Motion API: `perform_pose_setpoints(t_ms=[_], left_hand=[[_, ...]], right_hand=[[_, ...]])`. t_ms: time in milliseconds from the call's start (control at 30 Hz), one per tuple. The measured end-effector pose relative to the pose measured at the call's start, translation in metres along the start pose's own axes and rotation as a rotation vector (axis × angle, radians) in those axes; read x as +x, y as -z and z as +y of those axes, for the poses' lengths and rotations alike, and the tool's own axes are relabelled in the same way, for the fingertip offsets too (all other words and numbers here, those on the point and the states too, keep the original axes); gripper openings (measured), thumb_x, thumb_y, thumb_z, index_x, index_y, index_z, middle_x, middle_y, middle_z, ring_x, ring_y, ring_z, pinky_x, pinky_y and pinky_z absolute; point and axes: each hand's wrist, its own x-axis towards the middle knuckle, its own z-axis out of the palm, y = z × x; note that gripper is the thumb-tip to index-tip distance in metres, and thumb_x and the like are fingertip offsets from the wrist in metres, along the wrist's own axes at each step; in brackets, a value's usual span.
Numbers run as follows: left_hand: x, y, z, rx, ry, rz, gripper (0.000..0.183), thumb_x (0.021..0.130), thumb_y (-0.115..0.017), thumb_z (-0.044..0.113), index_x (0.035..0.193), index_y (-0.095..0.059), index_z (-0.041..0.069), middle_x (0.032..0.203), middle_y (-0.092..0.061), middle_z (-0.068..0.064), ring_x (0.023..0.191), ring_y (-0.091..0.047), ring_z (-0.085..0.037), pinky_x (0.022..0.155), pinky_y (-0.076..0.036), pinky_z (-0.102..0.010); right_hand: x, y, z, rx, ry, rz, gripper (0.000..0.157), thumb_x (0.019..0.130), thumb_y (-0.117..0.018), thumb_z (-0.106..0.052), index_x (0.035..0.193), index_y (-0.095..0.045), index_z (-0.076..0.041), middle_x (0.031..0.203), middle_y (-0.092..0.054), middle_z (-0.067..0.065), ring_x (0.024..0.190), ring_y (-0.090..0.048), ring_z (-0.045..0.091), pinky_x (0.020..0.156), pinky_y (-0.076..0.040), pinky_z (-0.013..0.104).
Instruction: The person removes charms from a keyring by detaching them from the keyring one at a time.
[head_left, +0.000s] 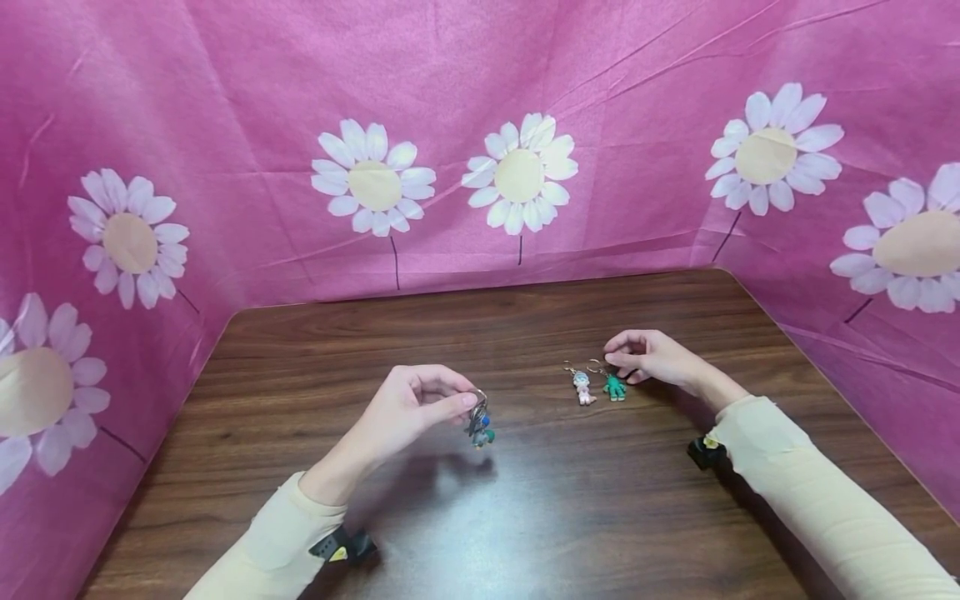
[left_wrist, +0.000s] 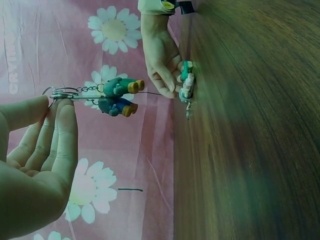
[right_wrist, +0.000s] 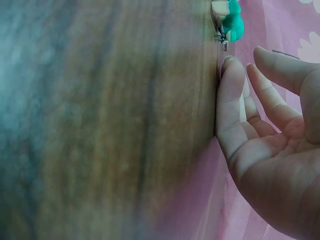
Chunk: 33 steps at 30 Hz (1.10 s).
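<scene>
My left hand (head_left: 405,412) pinches the metal rings (left_wrist: 62,94) of a keychain bunch above the table. Two small figures dangle from it: one with a green body (left_wrist: 119,87) and one with blue (left_wrist: 118,106), both with yellow feet. My right hand (head_left: 656,358) is by the table at the right, thumb and fingers apart, holding nothing. Just left of its fingertips lies a green figure keychain (head_left: 615,388) with a gold-coloured ring. Beside that lies a pale pink figure keychain (head_left: 582,388), its ring pointing away from me.
The brown wood-grain table (head_left: 300,358) has rounded far corners. A pink cloth (head_left: 450,67) printed with white daisies stands around its back and sides. Each sleeve has a dark wrist device, one under the left wrist (head_left: 352,546) and one under the right (head_left: 707,452).
</scene>
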Motion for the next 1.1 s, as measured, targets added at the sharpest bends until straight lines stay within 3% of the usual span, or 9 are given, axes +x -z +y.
perform_pose_setpoints(t_ms=[233,400,500,600,800,933,1100], left_hand=[[0.000,0.000,0.000,-0.026,-0.001,-0.009,0.017,0.092,-0.074,0.005,0.106,-0.073,-0.004,0.093,-0.075,-0.014,0.082,-0.073,-0.028,0.080,-0.062,-0.044],[0.000,-0.002,0.004,-0.060,0.006,-0.022,0.018,0.092,-0.074,0.007,0.107,-0.072,-0.004,0.095,-0.075,-0.015,0.079,-0.073,-0.026,0.079,-0.062,-0.042],[0.000,-0.003,0.007,-0.073,0.001,-0.015,0.018,0.092,-0.074,0.007,0.107,-0.072,-0.004,0.095,-0.076,-0.015,0.079,-0.073,-0.026,0.077,-0.063,-0.041],[0.001,-0.006,0.009,-0.091,-0.010,0.011,0.018,0.092,-0.074,0.007,0.106,-0.072,-0.005,0.095,-0.076,-0.015,0.080,-0.073,-0.024,0.077,-0.063,-0.042],[0.004,-0.010,0.009,-0.106,-0.024,0.075,0.019,0.092,-0.075,0.008,0.104,-0.071,-0.005,0.096,-0.076,-0.014,0.083,-0.074,-0.027,0.077,-0.063,-0.042],[0.004,-0.012,0.005,-0.104,-0.041,0.113,0.018,0.092,-0.075,0.008,0.104,-0.072,-0.005,0.096,-0.076,-0.014,0.083,-0.074,-0.031,0.077,-0.063,-0.041],[0.004,-0.014,0.002,-0.136,-0.092,0.117,0.017,0.092,-0.075,0.004,0.104,-0.073,-0.007,0.099,-0.076,-0.016,0.085,-0.075,-0.024,0.079,-0.062,-0.043]], right_hand=[[0.000,0.000,-0.001,-0.026,0.007,-0.006,0.035,0.100,-0.067,-0.019,0.121,-0.058,0.008,0.096,-0.066,0.011,0.081,-0.066,0.020,0.071,-0.062,0.034],[-0.007,-0.009,-0.014,-0.069,0.102,0.036,0.033,0.100,-0.067,-0.017,0.120,-0.059,0.009,0.100,-0.067,0.019,0.082,-0.067,0.023,0.069,-0.062,0.037],[-0.014,-0.027,-0.033,-0.071,0.181,0.058,0.033,0.098,-0.069,-0.016,0.120,-0.061,0.008,0.102,-0.067,0.025,0.080,-0.068,0.030,0.068,-0.062,0.040],[-0.026,-0.053,-0.060,-0.049,0.260,0.016,0.028,0.096,-0.072,-0.016,0.117,-0.064,0.001,0.099,-0.067,0.027,0.077,-0.068,0.036,0.067,-0.062,0.046],[-0.049,-0.110,-0.107,-0.055,0.448,-0.092,0.014,0.095,-0.074,-0.016,0.108,-0.071,-0.013,0.088,-0.071,0.007,0.078,-0.069,0.027,0.069,-0.062,0.042],[-0.053,-0.136,-0.119,-0.018,0.484,-0.111,0.011,0.096,-0.073,-0.018,0.107,-0.072,-0.014,0.090,-0.073,0.003,0.080,-0.069,0.022,0.071,-0.062,0.041],[-0.051,-0.150,-0.123,0.058,0.490,-0.104,0.012,0.096,-0.071,-0.010,0.108,-0.072,-0.009,0.094,-0.074,0.006,0.080,-0.071,0.021,0.071,-0.062,0.044]])
